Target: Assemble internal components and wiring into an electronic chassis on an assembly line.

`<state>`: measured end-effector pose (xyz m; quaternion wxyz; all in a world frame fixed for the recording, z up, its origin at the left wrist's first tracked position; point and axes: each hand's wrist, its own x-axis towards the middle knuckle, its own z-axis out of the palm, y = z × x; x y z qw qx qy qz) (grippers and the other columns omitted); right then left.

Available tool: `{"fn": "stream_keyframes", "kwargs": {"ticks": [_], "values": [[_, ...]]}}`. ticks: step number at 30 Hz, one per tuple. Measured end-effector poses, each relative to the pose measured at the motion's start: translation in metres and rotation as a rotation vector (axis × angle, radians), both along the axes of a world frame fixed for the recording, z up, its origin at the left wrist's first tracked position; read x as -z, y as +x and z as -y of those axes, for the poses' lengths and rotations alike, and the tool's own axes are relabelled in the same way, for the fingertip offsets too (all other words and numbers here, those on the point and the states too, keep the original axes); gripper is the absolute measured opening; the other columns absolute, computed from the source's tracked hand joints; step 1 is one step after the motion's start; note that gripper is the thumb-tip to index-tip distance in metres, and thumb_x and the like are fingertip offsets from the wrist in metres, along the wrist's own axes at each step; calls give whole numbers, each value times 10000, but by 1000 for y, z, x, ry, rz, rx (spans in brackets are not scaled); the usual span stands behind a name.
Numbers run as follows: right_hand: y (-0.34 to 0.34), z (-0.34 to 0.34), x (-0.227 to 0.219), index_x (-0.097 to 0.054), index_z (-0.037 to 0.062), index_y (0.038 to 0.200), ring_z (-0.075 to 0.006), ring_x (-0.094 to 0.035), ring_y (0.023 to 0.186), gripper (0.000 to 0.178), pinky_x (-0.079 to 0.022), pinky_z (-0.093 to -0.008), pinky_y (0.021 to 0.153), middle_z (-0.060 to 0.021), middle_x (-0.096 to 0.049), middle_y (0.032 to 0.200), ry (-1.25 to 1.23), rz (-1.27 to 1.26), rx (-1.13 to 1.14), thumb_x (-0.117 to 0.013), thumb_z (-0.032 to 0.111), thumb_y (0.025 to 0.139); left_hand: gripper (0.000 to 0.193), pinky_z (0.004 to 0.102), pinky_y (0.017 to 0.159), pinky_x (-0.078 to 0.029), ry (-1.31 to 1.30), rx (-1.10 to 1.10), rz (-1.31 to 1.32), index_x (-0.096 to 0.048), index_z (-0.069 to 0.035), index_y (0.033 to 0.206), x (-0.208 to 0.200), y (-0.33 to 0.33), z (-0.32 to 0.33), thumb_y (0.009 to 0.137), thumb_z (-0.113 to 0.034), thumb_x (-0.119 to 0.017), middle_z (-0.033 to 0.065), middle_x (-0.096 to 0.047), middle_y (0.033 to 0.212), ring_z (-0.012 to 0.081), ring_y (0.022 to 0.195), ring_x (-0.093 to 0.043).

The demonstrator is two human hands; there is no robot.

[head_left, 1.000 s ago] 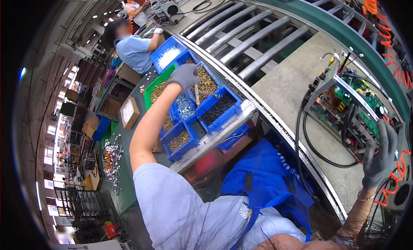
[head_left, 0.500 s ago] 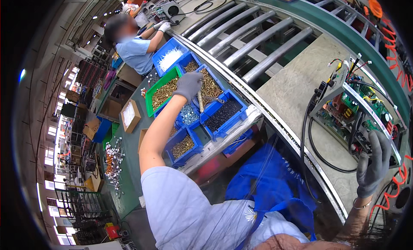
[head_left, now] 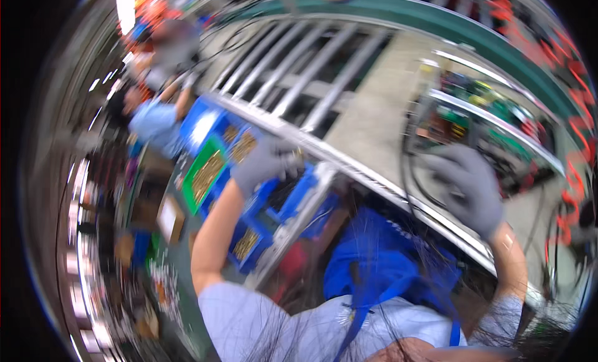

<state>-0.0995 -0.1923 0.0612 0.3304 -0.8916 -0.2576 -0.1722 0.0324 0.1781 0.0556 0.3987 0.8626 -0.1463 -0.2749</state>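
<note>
My left hand (head_left: 263, 167), in a grey glove, is above the blue parts bins (head_left: 272, 214). Its fingers are curled together, and a small brass-coloured speck shows at the tips; blur hides what it is. Brass-coloured screws (head_left: 243, 148) fill a bin just beyond it, and more lie in a green bin (head_left: 190, 199) to its left. My right hand (head_left: 467, 189), also gloved in grey, is in the air at the near side of an opened metal unit (head_left: 492, 116) with green circuit boards. Its fingers are bent and apart, with nothing seen in them.
A roller conveyor (head_left: 293, 72) runs behind the bins, with a metal rail (head_left: 374, 181) along its near side. Black cables (head_left: 408, 169) hang beside the unit. Orange coiled hoses (head_left: 576, 144) hang at the right. A co-worker in a blue shirt (head_left: 156, 122) is at the far left.
My left hand has lifted out of the screw bin and come right, toward me. My right hand has moved left and up, nearer the unit's front. The whole view has shifted and blurred.
</note>
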Motion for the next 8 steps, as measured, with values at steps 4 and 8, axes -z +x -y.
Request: {"fn": "stream_keyframes", "kwargs": {"ticks": [4, 8], "values": [[8, -30, 26, -544, 94, 1258, -340, -611, 893, 462, -490, -445, 748, -136, -610, 1008, -105, 117, -111, -646, 193, 819, 211, 203, 553, -469, -72, 357, -252, -684, -16, 1002, -9, -44, 111, 916, -193, -610, 15, -673, 808, 61, 677, -589], [-23, -1, 22, -522, 127, 1327, -311, -628, 914, 505, -502, -436, 758, -130, -624, 1045, -413, -43, 74, -653, 237, 851, 206, 210, 553, -480, -101, 514, -416, -684, -27, 1013, -11, -36, 179, 933, -189, -584, 36, -677, 826, 69, 686, -593]]}}
